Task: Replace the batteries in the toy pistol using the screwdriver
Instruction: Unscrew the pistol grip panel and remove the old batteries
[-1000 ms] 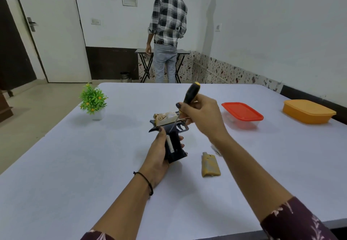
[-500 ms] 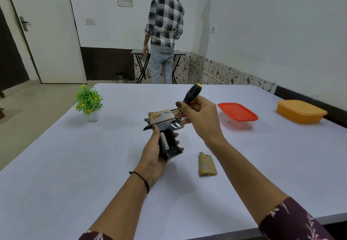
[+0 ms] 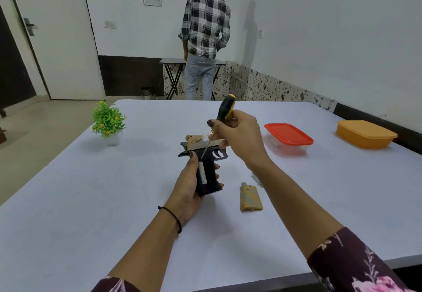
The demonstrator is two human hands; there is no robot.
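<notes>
My left hand [image 3: 186, 191] grips the black grip of the toy pistol [image 3: 205, 159], held above the table with its tan slide on top. The grip's side is uncovered and a white battery [image 3: 201, 173] shows inside it. My right hand [image 3: 239, 137] holds the black-and-yellow screwdriver [image 3: 225, 111] by its handle. Its thin shaft slants down to the pistol frame just above the battery. The tan battery cover [image 3: 250, 198] lies on the table to the right of the pistol.
A small potted plant [image 3: 109, 122] stands at the table's [image 3: 91, 200] far left. A red-lidded box [image 3: 288, 137] and an orange box [image 3: 365, 133] sit at the far right. A person in a checked shirt [image 3: 204, 40] stands with their back turned at a small folding table beyond.
The screwdriver tip has come down from beside the slide to the frame above the battery. My left hand has kept its hold on the pistol grip.
</notes>
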